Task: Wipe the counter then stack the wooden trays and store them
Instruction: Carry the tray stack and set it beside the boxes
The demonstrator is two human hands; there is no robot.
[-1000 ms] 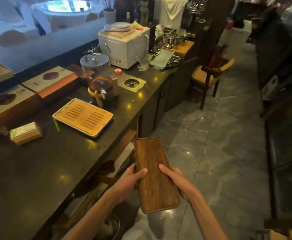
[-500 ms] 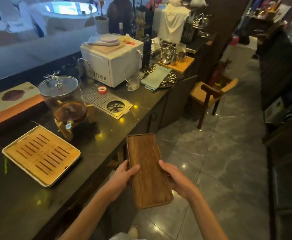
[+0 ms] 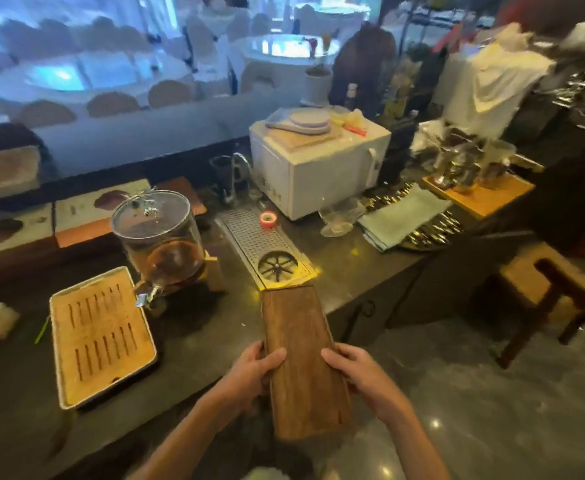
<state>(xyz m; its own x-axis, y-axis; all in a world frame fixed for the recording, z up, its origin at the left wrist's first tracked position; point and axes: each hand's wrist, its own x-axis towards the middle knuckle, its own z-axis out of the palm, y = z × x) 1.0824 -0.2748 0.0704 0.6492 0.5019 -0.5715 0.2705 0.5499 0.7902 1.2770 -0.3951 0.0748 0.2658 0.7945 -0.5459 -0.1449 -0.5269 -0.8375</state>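
Note:
I hold a long dark wooden tray (image 3: pixel 301 362) lengthwise in front of me, over the front edge of the dark counter (image 3: pixel 194 344). My left hand (image 3: pixel 256 370) grips its left rim and my right hand (image 3: pixel 358 374) grips its right rim, thumbs on top. The tray's far end reaches close to a metal drip grate (image 3: pixel 253 237). A light slatted bamboo tray (image 3: pixel 98 336) in a white frame lies flat on the counter to the left.
A glass drink dispenser (image 3: pixel 161 237) on a wooden stand sits between the bamboo tray and the grate. Behind stand a white microwave (image 3: pixel 315 168), a folded cloth (image 3: pixel 405 216), cutlery and glassware. A wooden chair (image 3: pixel 547 289) is on the grey floor at right.
I have moved along the counter with the dark tray held in both hands; it now hangs over the counter's front edge near the drip grate instead of over the floor.

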